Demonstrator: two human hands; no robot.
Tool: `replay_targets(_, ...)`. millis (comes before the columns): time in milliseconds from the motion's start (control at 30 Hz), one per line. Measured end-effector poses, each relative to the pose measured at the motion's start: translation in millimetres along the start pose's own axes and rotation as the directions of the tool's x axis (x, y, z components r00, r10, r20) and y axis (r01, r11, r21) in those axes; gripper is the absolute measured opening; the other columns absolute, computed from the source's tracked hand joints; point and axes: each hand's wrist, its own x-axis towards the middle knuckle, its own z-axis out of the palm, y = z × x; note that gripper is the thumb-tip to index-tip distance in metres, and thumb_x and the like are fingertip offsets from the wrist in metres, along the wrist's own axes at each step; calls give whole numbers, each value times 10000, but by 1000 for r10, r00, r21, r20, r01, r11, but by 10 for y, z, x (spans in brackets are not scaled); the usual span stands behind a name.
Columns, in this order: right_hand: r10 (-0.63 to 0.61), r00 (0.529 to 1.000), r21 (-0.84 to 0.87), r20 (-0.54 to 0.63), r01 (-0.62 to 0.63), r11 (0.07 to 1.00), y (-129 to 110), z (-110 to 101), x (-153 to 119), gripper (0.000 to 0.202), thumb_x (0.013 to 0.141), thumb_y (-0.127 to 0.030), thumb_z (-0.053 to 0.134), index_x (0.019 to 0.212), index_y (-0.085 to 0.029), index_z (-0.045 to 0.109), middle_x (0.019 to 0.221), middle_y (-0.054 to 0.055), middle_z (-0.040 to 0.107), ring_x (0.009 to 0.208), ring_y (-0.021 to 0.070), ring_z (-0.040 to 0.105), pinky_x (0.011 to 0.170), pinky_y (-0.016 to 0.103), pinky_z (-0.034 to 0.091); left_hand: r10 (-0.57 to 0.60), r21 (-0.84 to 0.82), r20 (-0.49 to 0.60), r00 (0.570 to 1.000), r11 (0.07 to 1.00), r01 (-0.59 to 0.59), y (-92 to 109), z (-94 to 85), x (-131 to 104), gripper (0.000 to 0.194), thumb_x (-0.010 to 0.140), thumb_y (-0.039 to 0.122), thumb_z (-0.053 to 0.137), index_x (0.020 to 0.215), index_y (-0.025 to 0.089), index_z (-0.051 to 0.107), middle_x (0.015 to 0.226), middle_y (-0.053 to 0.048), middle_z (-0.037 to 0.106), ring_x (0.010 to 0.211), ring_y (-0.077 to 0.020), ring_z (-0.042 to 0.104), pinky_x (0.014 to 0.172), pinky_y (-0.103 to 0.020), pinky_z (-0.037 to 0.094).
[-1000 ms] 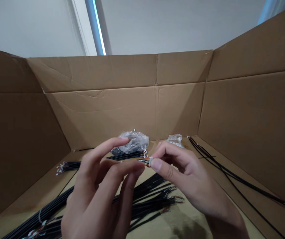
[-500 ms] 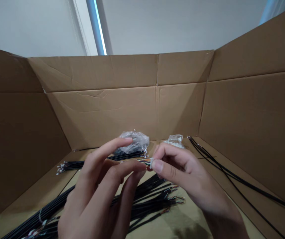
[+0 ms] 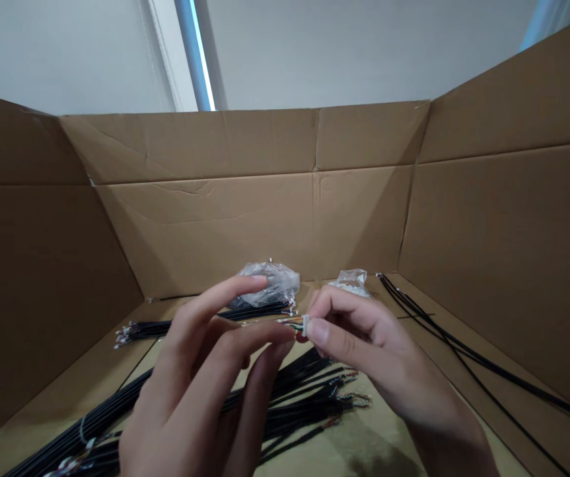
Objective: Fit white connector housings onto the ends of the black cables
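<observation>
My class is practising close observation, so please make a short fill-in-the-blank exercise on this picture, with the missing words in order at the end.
The right hand pinches a small ____ connector.
The ____ hand holds the multicoloured wires that run into the connector.
The bundled cables beside that hand have ____ outer sleeves.
The upright walls around the work area are made of ____.

Missing words: white; left; black; cardboard

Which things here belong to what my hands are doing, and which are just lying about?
In the job:
- white connector, pinched in the right hand
- coloured wires, in the left hand

Apparently lying about:
- left clear bag
- right clear bag
- white-tipped black cables, back left
- long black cables, right
- front black cables, possibly related
</observation>
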Motion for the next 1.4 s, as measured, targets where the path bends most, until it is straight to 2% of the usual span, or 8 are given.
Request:
replay_targets(133, 28, 999, 50, 25, -29, 998, 4, 9, 2, 291, 918, -467, 612, 810, -202, 565, 768, -13, 495, 722, 134, 451, 667, 278, 365, -20, 15, -19, 1000, 1000, 20, 10, 19, 2, 155, 894, 246, 577, 960, 331, 690, 1252, -4, 648, 781, -205, 736, 573, -300, 621)
replay_targets(433, 28, 1000, 69, 11, -28, 997, 21, 1, 25, 274, 921, -436, 622, 800, -200, 555, 741, -32, 436, 692, 115, 389, 633, 256, 321, -59, -65, -34, 998, 996, 57, 16, 39, 16, 215, 869, 275, 638, 1076, 335, 636, 1208, -13, 664, 914, -211, 717, 564, -267, 628)
replay_targets(700, 30, 999, 67, 22, -32, 997, 6, 8, 15, 272, 918, -444, 615, 801, -205, 556, 746, -21, 465, 695, 128, 425, 652, 271, 360, 0, 8, -18, 1000, 1000, 0, -12, 19, 6, 129, 886, 247, 587, 899, 337, 679, 1191, -3, 666, 793, -200, 730, 520, -280, 616)
replay_targets(1033, 44, 999, 82, 25, -46, 996, -8, 16, 12, 295, 915, -466, 615, 798, -205, 543, 741, -27, 446, 694, 128, 416, 650, 272, 348, 7, -13, -12, 1000, 1000, -7, -26, 2, 3, 174, 881, 231, 587, 946, 347, 699, 1211, 5, 662, 801, -208, 739, 548, -293, 624)
replay_targets(1400, 11, 1000, 14, -1, -11, 1000, -4, 17, -9, 281, 926, -460, 604, 800, -212, 564, 795, -7, 500, 750, 144, 449, 688, 276, 367, -2, -16, -5, 1000, 1000, 2, 5, 0, 9, 206, 894, 195, 556, 952, 341, 690, 1221, -1, 659, 811, -202, 736, 529, -281, 608)
